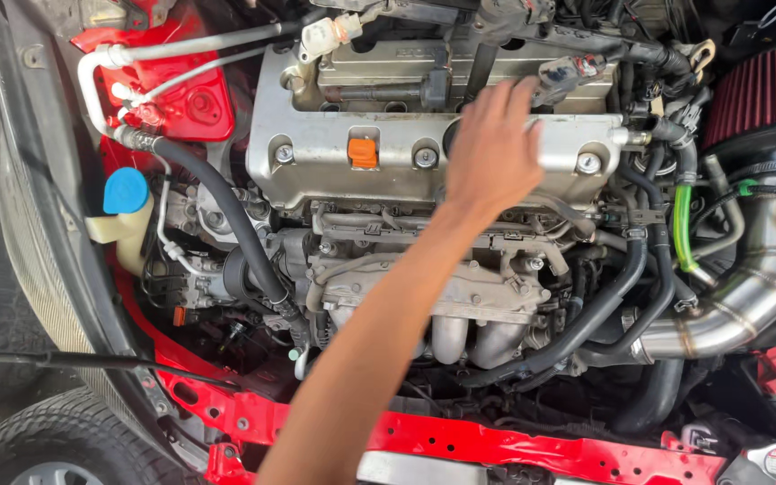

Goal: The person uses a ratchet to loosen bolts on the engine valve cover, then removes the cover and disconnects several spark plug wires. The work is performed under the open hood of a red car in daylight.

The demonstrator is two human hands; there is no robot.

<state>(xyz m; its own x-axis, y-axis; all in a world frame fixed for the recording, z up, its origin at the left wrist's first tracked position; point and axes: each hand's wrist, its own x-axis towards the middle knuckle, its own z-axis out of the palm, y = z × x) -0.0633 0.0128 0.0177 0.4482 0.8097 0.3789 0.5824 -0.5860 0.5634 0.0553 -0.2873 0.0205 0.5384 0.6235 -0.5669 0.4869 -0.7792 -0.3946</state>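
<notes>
My left hand point(491, 153) reaches up over a car's engine bay and lies palm down on the silver valve cover point(316, 148). Its fingers stretch toward a grey plug connector point(568, 72) at the cover's back edge. A dark round opening or cap point(450, 136) shows just at the hand's left edge, mostly hidden under the palm. Whether the hand grips anything beneath it is hidden. An orange dipstick handle point(363, 152) sits on the cover to the left of the hand. My right hand is out of sight.
A steel exhaust manifold point(460, 337) lies below the cover. At the right are a polished intake pipe point(747, 296) and a red cone air filter point(765, 85). A blue-capped fluid reservoir point(125, 193) sits left. Black hoses point(226, 211), a red front crossbeam point(496, 445) and a prop rod point(65, 361) surround them.
</notes>
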